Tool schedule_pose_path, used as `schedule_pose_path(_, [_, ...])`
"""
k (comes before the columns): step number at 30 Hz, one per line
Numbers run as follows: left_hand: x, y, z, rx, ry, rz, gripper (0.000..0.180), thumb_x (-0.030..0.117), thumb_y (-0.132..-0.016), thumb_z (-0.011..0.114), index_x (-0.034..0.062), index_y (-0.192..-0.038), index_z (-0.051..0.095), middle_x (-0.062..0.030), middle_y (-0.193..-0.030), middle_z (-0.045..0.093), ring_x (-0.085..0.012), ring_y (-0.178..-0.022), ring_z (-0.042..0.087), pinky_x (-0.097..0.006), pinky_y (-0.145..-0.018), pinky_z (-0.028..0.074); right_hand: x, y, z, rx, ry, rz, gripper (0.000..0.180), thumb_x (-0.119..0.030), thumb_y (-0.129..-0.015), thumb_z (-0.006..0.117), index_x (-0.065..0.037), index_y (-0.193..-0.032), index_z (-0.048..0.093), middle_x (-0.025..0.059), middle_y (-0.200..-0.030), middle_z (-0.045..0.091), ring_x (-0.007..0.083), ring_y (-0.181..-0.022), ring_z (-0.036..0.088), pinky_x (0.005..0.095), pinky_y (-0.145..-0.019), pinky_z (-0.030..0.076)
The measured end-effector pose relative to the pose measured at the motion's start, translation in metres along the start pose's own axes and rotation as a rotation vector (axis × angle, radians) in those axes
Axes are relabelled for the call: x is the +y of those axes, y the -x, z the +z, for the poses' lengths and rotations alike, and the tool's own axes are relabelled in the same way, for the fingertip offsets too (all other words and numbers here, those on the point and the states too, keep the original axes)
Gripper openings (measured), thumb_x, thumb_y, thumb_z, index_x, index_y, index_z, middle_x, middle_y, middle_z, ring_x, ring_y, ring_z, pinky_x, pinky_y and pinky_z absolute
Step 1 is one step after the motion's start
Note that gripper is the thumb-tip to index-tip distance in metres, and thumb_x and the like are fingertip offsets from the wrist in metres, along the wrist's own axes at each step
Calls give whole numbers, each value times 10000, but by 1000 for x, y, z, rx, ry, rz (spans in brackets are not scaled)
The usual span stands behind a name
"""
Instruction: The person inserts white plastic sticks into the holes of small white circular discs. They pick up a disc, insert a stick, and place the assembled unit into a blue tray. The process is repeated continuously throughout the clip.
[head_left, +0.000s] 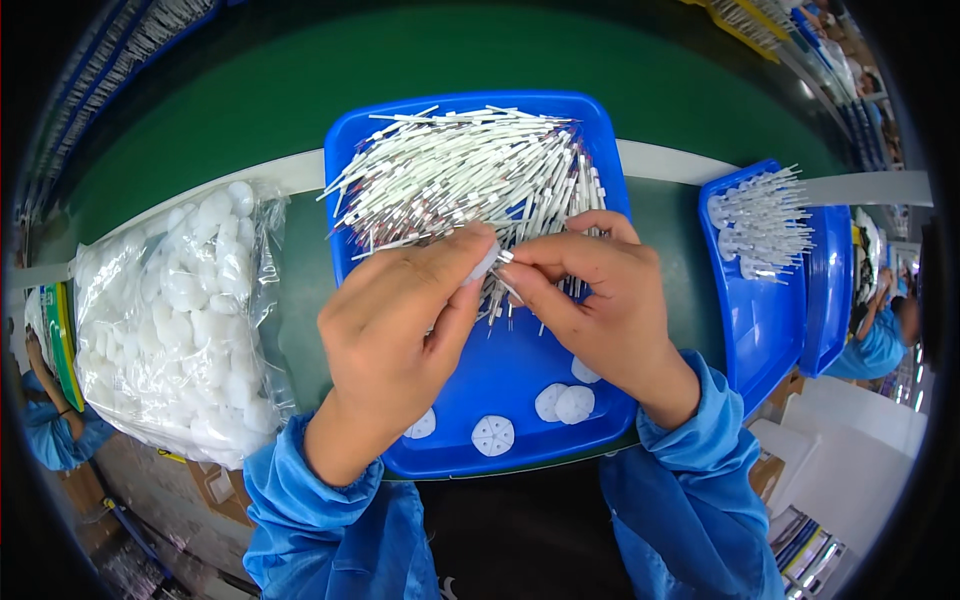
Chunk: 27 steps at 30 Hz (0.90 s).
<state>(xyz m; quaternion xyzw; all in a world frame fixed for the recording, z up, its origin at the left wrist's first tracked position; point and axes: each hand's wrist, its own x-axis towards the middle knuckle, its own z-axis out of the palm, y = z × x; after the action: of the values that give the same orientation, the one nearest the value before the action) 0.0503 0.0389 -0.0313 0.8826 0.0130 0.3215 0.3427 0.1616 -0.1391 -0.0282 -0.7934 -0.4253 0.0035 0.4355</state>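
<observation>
My left hand [395, 320] is closed, pinching a white plastic disc [482, 265] on edge between thumb and fingers. Against it, the thumb and forefinger of my right hand [605, 295] grip a thin part with a white end [505, 257]; most of this part is hidden by my fingers. Both hands meet over a blue tray [480, 385]. Behind them, the tray holds a thick pile of slim white sleeved sticks with thin metal ends [465, 170]. Several loose white discs [492, 436] with small holes lie in its near part, partly under my wrists.
A clear plastic bag of white discs [170, 310] lies to the left. On the right, a blue tray [755, 330] holds discs with sticks standing in them [765, 225], beside another blue tray [828, 280]. Beyond runs a green surface [470, 50]. Other people in blue [870, 345] sit at both sides.
</observation>
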Motion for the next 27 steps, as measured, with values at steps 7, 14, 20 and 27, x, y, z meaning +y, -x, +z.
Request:
schedule_pose_path(7, [13,9,0,-52,-9,-166,415,-49,-818,874,44,-1220,828,-116,-965,823,-246,-754,759,-346,-658,600,-3,-5,5,92,195,-149,107,-143,-867,899,-140,-928,811,8,-743,776,173,-597,686,374,-842,479])
schedule_pose_path(14, [-2,2,2,72,120,-34,345,-78,-814,858,20,-1133,772,-144,-1106,831,-276,-922,793,-344,-778,641,-3,-11,-15,-83,15,-108,245,-91,-874,885,-100,-1101,794,7,-857,794,128,-766,734,339,-860,503])
schedule_pose_path(20, [-4,-2,-2,64,-10,260,227,-59,-749,858,16,-897,702,-181,-1176,824,-325,-1050,774,-368,-824,682,-6,-5,-15,-117,-619,244,293,-9,-949,817,-1,-1228,726,41,-925,770,91,-889,707,266,-823,561])
schedule_pose_path(27, [-1,3,-1,47,-47,330,285,-50,-761,878,40,-885,637,-188,-1211,818,-366,-1061,776,-398,-883,654,-3,-1,-11,-166,-772,328,290,22,-962,794,-9,-1232,692,32,-995,758,80,-926,713,262,-852,565])
